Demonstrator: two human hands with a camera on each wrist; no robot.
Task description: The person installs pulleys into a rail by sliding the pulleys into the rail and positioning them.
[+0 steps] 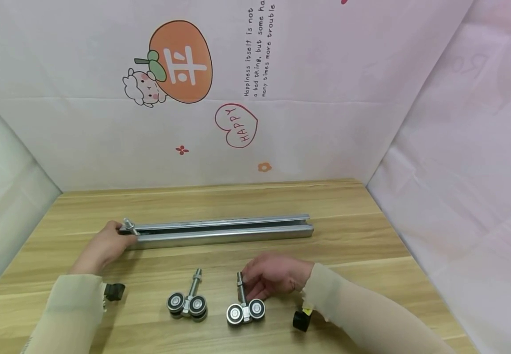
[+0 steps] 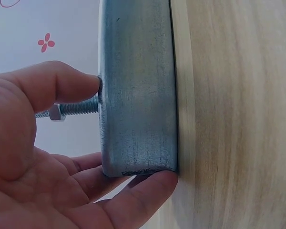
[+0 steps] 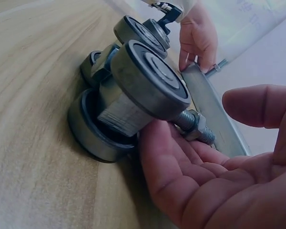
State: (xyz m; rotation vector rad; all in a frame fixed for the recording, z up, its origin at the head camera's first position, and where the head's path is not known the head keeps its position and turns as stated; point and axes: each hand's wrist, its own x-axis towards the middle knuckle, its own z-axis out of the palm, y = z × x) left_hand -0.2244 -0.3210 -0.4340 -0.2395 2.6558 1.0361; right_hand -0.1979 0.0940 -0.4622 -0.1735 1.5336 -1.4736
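My left hand (image 1: 107, 246) holds the left end of a long slotted metal rail (image 1: 224, 242) lying on the table. In the left wrist view its thumb (image 2: 71, 85) presses the rail's upper edge and its fingertips touch the end. Beside that thumb a threaded bolt with a nut (image 2: 57, 112) sticks up out of the slot. My right hand (image 1: 277, 273) is at the right-hand roller trolley (image 1: 235, 313), a wheeled piece with a threaded bolt. Its fingers lie behind the bolt, and its thumb (image 3: 248, 104) stands apart from it.
A second roller trolley (image 1: 176, 302) stands to the left on the wooden table (image 1: 348, 314). White printed cloth (image 1: 308, 128) encloses the table at the back and sides. Small black devices are strapped at both wrists, over light sleeves (image 1: 357, 300).
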